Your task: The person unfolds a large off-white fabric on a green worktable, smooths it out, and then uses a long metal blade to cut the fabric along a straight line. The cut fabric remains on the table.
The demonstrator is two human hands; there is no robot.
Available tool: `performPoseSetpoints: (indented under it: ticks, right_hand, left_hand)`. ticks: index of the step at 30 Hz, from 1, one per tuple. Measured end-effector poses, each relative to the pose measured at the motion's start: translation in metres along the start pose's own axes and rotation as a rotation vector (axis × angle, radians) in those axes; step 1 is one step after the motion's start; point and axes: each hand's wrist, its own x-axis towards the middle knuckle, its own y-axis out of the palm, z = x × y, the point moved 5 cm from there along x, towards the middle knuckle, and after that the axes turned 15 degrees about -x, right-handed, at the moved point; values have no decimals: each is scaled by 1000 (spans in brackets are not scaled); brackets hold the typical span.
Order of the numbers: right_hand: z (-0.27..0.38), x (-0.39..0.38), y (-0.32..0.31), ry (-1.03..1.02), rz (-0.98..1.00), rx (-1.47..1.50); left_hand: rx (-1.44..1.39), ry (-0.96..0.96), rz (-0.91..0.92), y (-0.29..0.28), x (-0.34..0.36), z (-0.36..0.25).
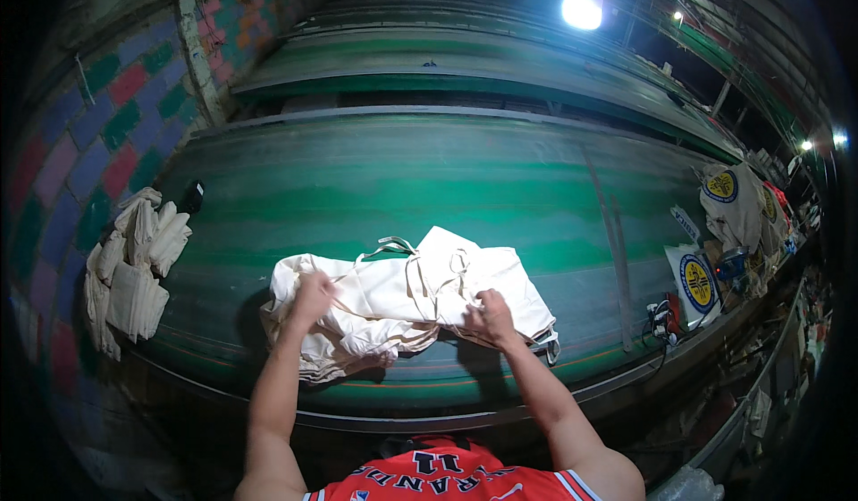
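On the long green desk (402,170), close to the near edge and around the middle, lies a loose pile of cream cloth (384,288) with thin straps (416,277) looped across its top. The left hand (313,297) is at the left part of the pile, over a puffy, crumpled bit, and it is too blurry to tell if it has any cloth or strap in it. The right hand (492,318) is at the near edge, toward the right, with its fingers bent; I cannot tell if they pinch the cloth or only touch it. The two hands are well apart. The step in hand looks like sorting out and straightening the cloth, since the right side lies fairly flat and the left side is all bunched up. I think the next move calls for a good grip on the crumpled part and a gentle pull, with the straps kept out of the way. More folded cloth (134,291) sits in a heap at the far left.
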Motion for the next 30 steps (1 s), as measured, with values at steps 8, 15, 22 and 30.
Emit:
performPoseSetpoints:
  ticks: [8, 15, 22, 30]
  right_hand:
    - [151, -32, 12, -534, 118, 151]
    - [210, -36, 90, -559, 449, 15]
    - [149, 28, 77, 156, 360, 251]
    - [150, 41, 22, 373, 664, 971]
  left_hand:
    - [283, -102, 624, 108, -87, 0]
    - [-51, -147, 108, 56, -98, 28]
    - [112, -794, 296, 28, -156, 69]
    - [-1431, -604, -509, 62, -131, 107]
